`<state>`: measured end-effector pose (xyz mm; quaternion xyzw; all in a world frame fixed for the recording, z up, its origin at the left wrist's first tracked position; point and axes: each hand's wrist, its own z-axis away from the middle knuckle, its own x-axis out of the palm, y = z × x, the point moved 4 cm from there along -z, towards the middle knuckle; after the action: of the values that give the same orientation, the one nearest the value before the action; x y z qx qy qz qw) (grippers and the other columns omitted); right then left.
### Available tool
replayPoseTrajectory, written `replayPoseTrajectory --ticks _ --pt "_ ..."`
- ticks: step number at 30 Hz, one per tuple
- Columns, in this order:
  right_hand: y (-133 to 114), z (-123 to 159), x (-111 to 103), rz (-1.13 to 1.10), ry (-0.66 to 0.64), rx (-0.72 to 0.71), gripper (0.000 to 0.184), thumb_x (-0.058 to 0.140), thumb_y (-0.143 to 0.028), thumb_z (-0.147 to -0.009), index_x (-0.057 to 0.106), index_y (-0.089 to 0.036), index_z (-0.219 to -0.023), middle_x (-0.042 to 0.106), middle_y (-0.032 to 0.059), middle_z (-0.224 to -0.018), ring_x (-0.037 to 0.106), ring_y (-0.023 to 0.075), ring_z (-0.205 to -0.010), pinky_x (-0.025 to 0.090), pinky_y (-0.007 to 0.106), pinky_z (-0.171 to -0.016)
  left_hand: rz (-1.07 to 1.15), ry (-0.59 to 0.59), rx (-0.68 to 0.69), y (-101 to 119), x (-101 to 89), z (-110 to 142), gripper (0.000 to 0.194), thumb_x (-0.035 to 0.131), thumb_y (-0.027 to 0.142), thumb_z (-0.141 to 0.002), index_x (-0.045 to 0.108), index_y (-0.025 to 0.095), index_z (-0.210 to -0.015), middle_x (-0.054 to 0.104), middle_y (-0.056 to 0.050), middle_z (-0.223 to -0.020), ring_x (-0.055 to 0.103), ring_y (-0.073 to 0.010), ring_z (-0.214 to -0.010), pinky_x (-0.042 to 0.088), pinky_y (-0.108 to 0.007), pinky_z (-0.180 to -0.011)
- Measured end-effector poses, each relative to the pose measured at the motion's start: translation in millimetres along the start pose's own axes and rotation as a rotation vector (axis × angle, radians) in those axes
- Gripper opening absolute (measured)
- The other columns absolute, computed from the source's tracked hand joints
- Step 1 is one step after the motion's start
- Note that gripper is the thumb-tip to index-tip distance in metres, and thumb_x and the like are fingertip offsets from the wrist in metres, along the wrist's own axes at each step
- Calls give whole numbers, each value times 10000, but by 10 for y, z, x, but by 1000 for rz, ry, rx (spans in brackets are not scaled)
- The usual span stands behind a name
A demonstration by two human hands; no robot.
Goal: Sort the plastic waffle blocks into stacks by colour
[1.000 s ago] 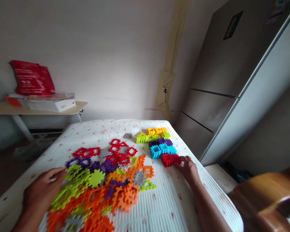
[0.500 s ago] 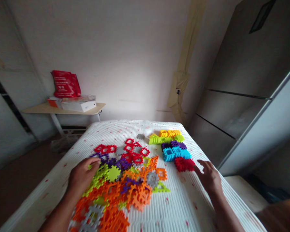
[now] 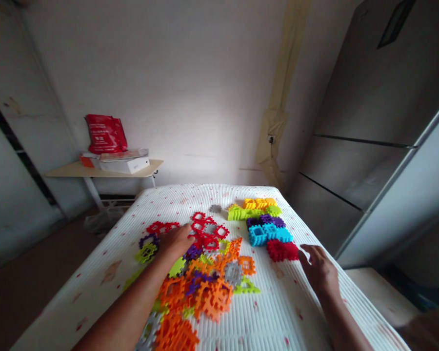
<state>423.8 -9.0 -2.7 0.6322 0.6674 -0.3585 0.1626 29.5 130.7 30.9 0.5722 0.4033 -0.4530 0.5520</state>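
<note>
My left hand (image 3: 176,242) reaches over the far part of a loose pile of notched plastic building tiles, close to the red tiles (image 3: 198,226) and purple tiles (image 3: 193,252). Its fingertips are partly hidden, so I cannot see whether they grip a tile. Orange tiles (image 3: 212,295) lie nearer to me, partly beneath my left forearm. On the right, my right hand (image 3: 320,270) hovers with thumb and fingers apart, holding nothing. It is beside the row of stacked red tiles (image 3: 281,250). Blue tiles (image 3: 270,234) stand in a row just behind that.
Purple (image 3: 265,220), lime green (image 3: 245,213) and yellow rows (image 3: 259,203) sit farther back on the white ribbed bedcover (image 3: 256,321). A side table (image 3: 68,169) holds a red bag (image 3: 106,134) and a white box (image 3: 126,165). A grey fridge (image 3: 351,146) stands at the right.
My left hand has moved right and forward, from the left edge of the pile to the red and purple tiles. My right hand stays beside the red row. The view has shifted slightly.
</note>
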Motion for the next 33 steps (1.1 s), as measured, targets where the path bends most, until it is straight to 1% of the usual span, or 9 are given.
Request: replayPoseTrajectory --ticks 4,8,13,17,21,26,29,31,33 --pt "-30 -9 -6 -15 -1 -4 404 382 -449 -876 682 -179 -878 659 84 -839 589 166 -602 433 269 -526 -41 -53 -40 83 55 -35 283 570 359 -855 595 171 -1064 620 -65 -1094 596 -207 -986 477 -438 -862" --pt "-38 -12 2 -7 -7 11 417 371 -456 -877 685 -181 -865 665 84 -829 588 165 -593 432 267 -520 -29 -80 -61 83 107 -82 285 577 341 -853 586 179 -1088 610 -66 -1116 597 -205 -986 493 -422 -842" --pt "-38 -2 16 -22 -14 4 426 371 -460 -885 683 -170 -872 664 82 -836 592 165 -601 438 266 -530 10 -67 -82 49 136 -93 295 573 336 -857 577 179 -1107 602 -71 -1139 592 -210 -1004 490 -431 -853" --pt "-37 4 19 -21 -12 -12 433 364 -460 -896 682 -168 -869 662 81 -828 597 167 -608 438 266 -540 85 -33 -71 7 117 -79 277 580 345 -851 592 174 -1069 623 -60 -1077 606 -199 -959 496 -414 -830" --pt "-57 2 4 -27 -1 -24 418 374 -445 -904 678 -161 -870 661 81 -825 605 167 -620 436 261 -541 207 42 -18 -50 75 -73 226 584 339 -842 617 162 -979 659 -37 -944 628 -163 -827 505 -359 -755" --pt "-100 -2 -18 -45 26 -47 394 372 -400 -911 675 -165 -820 665 84 -816 623 169 -654 440 252 -564 357 200 64 -69 -6 22 72 597 255 -737 636 196 -754 664 23 -669 637 -156 -664 469 -250 -616" --pt "-122 -8 -21 -70 21 -35 374 382 -385 -909 670 -171 -806 662 73 -809 607 149 -611 425 240 -537 428 293 126 -46 -72 175 79 565 255 -720 603 202 -676 634 34 -588 617 -149 -595 454 -232 -564" --pt "-173 -18 -30 -117 12 -29 361 397 -387 -908 665 -172 -798 659 68 -807 594 138 -595 424 236 -535 464 350 176 -16 -110 318 91 551 266 -727 596 204 -677 630 34 -589 609 -146 -587 459 -233 -567" --pt "-288 -30 -52 -218 -2 -33 346 421 -394 -903 656 -166 -795 653 71 -807 587 134 -601 438 238 -553 491 398 219 28 -125 479 104 543 287 -742 602 207 -710 642 26 -627 608 -150 -606 472 -249 -599"
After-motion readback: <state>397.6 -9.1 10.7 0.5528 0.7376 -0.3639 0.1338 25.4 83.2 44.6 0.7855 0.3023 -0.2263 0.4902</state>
